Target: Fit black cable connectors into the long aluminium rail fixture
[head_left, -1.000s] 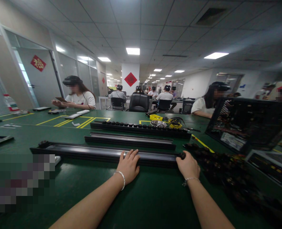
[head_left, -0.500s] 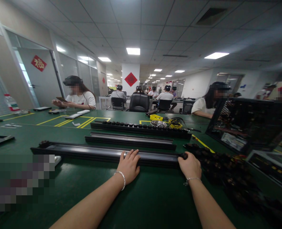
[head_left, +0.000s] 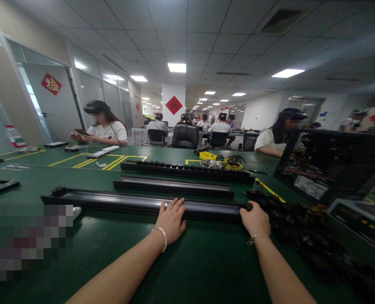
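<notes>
A long black rail (head_left: 120, 199) with a shiny grey channel lies across the green table in front of me. My left hand (head_left: 172, 219) steadies it near the middle, fingers over the channel and thumb at the near side. At its right end my right hand (head_left: 255, 218) is closed round a small black part (head_left: 247, 207), mostly hidden by the fingers. A similar black part (head_left: 59, 191) sits at the rail's left end. Behind lie a shorter black rail (head_left: 174, 185) and another rail (head_left: 187, 170) lined with several black parts.
Many loose black parts (head_left: 304, 228) are heaped to the right, beside a metal-cased box (head_left: 360, 221) and an open black computer case (head_left: 329, 164). Yellow trays (head_left: 208, 156) and a metal bowl (head_left: 210, 164) stand farther back. Co-workers sit across the table.
My right hand has shifted slightly to the right at the rail's end, with the small black part. My left hand and the rails stay in place.
</notes>
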Motion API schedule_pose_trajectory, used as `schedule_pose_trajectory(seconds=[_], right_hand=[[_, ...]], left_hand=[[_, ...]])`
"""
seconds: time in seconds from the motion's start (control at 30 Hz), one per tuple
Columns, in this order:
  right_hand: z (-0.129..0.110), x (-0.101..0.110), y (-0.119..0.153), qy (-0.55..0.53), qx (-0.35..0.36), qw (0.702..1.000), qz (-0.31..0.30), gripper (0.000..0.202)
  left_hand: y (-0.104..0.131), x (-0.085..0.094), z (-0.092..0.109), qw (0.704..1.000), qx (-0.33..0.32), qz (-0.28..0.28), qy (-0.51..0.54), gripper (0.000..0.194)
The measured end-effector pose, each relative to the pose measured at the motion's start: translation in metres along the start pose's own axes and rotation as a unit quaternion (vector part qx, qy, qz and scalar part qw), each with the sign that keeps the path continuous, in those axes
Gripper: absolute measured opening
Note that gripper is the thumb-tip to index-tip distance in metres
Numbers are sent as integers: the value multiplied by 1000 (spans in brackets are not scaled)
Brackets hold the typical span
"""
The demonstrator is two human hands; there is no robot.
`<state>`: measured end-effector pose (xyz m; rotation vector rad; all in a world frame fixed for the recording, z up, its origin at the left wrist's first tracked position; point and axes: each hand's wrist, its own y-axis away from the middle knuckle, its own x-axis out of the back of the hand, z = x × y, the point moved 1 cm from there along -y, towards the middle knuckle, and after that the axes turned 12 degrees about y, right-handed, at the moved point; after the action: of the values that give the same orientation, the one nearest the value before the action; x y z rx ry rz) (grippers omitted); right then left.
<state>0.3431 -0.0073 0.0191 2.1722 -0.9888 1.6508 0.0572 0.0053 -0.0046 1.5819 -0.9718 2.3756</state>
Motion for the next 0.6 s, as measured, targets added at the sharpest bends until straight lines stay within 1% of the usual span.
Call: schedule_pose_trajectory(seconds=[0.23,0.6], right_hand=[[2,-1,-4,-11,4,1000,-4,53],[4,0,-6,-41,-8,999,-13,53]], left_hand=[[0,-1,0,1000,0,1,10,35],[0,-1,0,1000,-4,4,3,34]])
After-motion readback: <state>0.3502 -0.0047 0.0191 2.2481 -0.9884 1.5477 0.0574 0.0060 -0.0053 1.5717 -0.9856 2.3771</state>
